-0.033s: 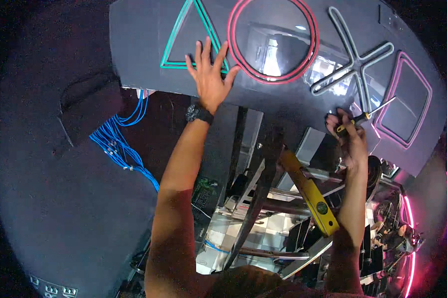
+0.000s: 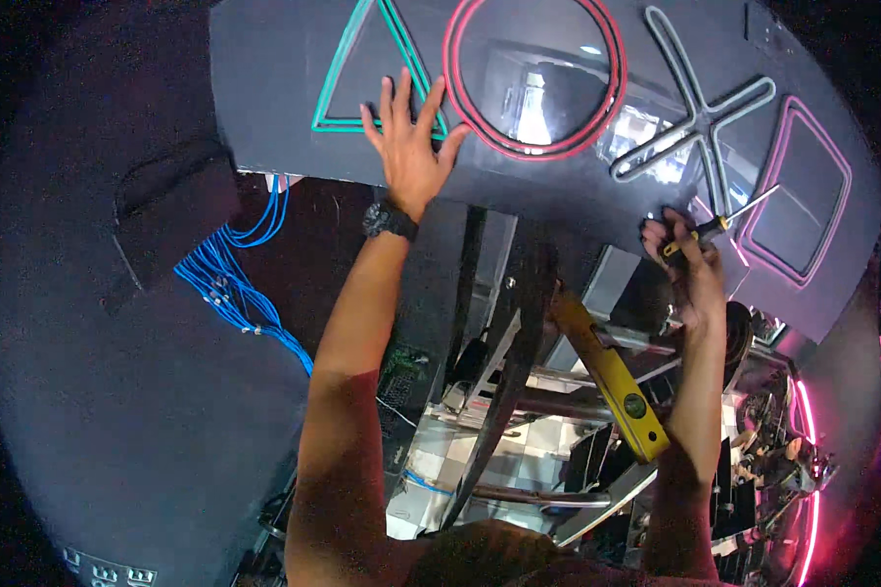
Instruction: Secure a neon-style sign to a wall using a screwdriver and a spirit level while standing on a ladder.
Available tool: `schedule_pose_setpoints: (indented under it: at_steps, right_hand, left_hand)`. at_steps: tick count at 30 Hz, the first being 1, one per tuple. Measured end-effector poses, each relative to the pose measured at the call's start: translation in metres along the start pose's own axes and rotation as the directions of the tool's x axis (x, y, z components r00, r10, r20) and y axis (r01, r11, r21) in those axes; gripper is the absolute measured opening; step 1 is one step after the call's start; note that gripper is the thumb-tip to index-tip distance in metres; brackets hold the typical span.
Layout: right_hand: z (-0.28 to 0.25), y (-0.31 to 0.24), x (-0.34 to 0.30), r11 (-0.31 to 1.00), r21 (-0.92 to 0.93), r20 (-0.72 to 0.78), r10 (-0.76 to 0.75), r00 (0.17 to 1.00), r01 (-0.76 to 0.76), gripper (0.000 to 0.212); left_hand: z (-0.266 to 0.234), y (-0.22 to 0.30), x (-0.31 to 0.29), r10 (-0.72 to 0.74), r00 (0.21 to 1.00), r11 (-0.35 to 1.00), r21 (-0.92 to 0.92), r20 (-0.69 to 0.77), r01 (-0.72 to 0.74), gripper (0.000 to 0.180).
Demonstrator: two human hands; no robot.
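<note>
My left hand [image 2: 414, 157] lies with fingers spread on a dark glossy panel [image 2: 264, 88]. Its fingers cross the lower edge of a green triangle of tubing [image 2: 347, 61], and the thumb is beside a red ring of tubing [image 2: 447, 73]. A dark watch circles that wrist. At the panel's lower edge, my right hand [image 2: 690, 259] is closed round a screwdriver [image 2: 715, 228] with a yellow-and-black handle. Its metal shaft points up and right, between a whitish X of tubing [image 2: 703, 127] and a pink four-sided outline [image 2: 849, 186]. Whether the tip touches the panel, I cannot tell.
A yellow spirit level [image 2: 612, 377] lies slanted on a dark metal frame [image 2: 519, 333] below the panel. Bundled blue cables [image 2: 230, 284] hang at the left. A tiled floor [image 2: 538, 440] shows far below, and a pink light strip [image 2: 808, 499] runs at the right.
The whole view has shifted very slightly, with the panel a little higher in the picture. Both hands keep their places and grip.
</note>
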State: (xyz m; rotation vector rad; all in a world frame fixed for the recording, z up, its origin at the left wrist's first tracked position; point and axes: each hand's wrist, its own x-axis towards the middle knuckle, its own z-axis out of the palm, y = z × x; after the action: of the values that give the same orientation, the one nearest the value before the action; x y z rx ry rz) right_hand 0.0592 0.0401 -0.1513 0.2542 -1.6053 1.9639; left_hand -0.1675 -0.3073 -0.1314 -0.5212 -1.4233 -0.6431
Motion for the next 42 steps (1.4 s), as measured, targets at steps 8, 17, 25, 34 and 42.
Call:
schedule_pose_setpoints:
  at_steps: [8, 17, 25, 34, 42]
  right_hand:
    - [-0.011, -0.028, -0.038, 0.965, -0.26, 0.067, 0.007, 0.998, 0.011, 0.046]
    - [-0.03, -0.05, -0.152, 0.499, -0.866, 0.062, 0.056, 0.997, 0.026, 0.045]
    - [-0.011, -0.064, -0.151, 0.395, -0.915, -0.029, 0.144, 0.989, -0.084, 0.048]
    - [-0.05, -0.027, -0.162, 0.288, -0.956, 0.107, 0.133, 0.985, 0.065, 0.052]
    - [-0.071, 0.009, -0.141, -0.215, -0.973, 0.057, 0.149, 0.987, 0.088, 0.048]
  left_hand:
    - [0.011, -0.019, 0.002, 0.075, 0.995, 0.997, -0.018, -0.065, -0.077, 0.073]
    - [0.02, -0.019, 0.001, 0.128, 0.984, 0.991, -0.017, -0.125, -0.131, 0.07]
    - [0.016, -0.019, 0.002, 0.148, 0.978, 0.989, -0.001, -0.145, -0.149, 0.069]
    - [0.022, -0.023, -0.003, 0.134, 0.978, 0.991, 0.009, -0.162, -0.134, 0.067]
    - [0.029, -0.018, 0.002, 0.144, 0.97, 0.989, -0.003, -0.197, -0.148, 0.065]
